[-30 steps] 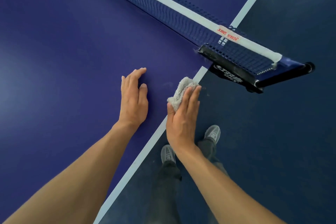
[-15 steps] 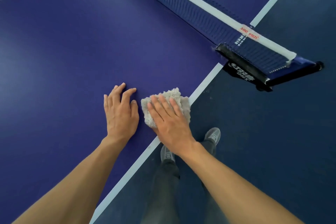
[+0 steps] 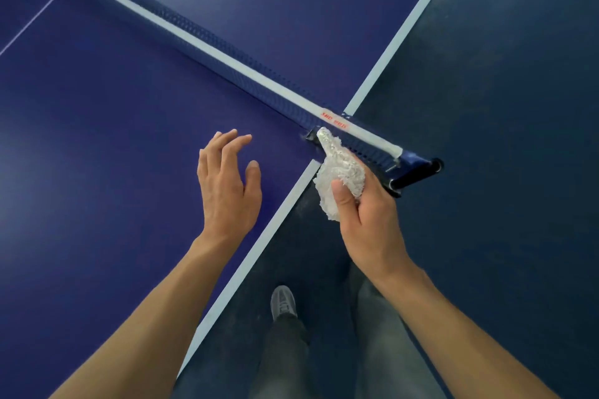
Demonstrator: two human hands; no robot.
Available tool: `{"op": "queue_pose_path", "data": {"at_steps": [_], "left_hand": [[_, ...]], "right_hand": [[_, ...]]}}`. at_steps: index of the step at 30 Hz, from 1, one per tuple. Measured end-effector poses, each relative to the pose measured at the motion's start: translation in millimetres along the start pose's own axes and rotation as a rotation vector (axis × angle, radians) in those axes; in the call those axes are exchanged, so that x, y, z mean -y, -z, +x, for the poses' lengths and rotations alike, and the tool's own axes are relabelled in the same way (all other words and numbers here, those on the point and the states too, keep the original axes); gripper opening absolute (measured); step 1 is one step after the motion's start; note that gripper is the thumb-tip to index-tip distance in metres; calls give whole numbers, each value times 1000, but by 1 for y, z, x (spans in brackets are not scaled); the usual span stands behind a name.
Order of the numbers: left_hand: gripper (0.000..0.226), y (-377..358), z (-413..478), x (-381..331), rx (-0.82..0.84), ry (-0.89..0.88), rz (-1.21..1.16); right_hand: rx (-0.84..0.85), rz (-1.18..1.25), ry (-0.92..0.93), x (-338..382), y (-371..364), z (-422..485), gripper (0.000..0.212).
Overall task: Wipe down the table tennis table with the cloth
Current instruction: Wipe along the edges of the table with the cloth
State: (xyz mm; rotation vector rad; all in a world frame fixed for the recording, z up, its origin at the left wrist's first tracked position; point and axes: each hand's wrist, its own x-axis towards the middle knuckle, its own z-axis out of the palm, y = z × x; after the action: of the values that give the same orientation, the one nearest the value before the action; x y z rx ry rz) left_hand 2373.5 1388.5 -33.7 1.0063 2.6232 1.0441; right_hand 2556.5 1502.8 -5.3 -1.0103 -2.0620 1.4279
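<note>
Now, my hands at the worktop [image 3: 113,139] edge beside the net [image 3: 207,46].
My right hand [image 3: 368,215] grips the bunched cloth [image 3: 338,168], whose tip touches the net clamp [image 3: 416,172] at 12 o'clock; my left hand [image 3: 227,186], fingers straight, lies over the worktop at 9 o'clock.

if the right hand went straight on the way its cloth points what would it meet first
Most likely the net clamp: the right hand grips the cloth with its tip aimed at it, seemingly almost touching it, though depth is unclear. The net lies behind.
</note>
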Motion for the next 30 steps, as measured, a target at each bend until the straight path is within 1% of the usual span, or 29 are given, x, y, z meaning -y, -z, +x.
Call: {"op": "queue_pose_path", "data": {"at_steps": [3, 5, 7, 9, 11, 13, 15, 17, 18, 20, 22, 23, 25, 27, 30], "left_hand": [[39, -23, 45, -55, -27, -116, 22], [37, -41, 80, -87, -50, -152, 55], [36, -59, 118, -112, -39, -151, 108], [39, -83, 155, -127, 77, -109, 216], [47, -110, 186, -134, 281, -19, 348], [51, -139, 205, -133, 462, 71, 471], [52, -163, 212, -126, 576, 127, 544], [53, -184, 213, -118, 615, 146, 561], [53, -192, 213, -113, 601, 132, 565], [54, -205, 211, -104, 526, 45, 578], [52, -210, 211, -94, 442, -76, 597], [51, -210, 212, -89, 403, -132, 598], [48, -207, 216, -79, 338, -217, 573], [47, -207, 217, -71, 289, -262, 543], [47, -214, 211, -65, 254, -266, 529]], "right_hand": [[-192, 135, -17, 23, 69, 39, 40], [-302, 181, -40, 21, 114, 72, 29], [-328, 187, -96, 6, 147, 107, 28], [-226, 217, -234, -25, 161, 138, 26], [-62, 207, -387, -63, 156, 160, 33], [89, 195, -539, -101, 136, 173, 45], [224, 181, -666, -123, 107, 178, 50], [336, 206, -720, -130, 79, 180, 52], [385, 243, -713, -131, 66, 181, 54], [493, 298, -683, -127, 44, 187, 61], [573, 314, -720, -122, 28, 197, 71], [570, 330, -758, -121, 22, 202, 75], [473, 382, -824, -120, 14, 216, 74], [310, 421, -833, -122, 14, 240, 69], [40, 480, -755, -131, 29, 292, 69]]}}
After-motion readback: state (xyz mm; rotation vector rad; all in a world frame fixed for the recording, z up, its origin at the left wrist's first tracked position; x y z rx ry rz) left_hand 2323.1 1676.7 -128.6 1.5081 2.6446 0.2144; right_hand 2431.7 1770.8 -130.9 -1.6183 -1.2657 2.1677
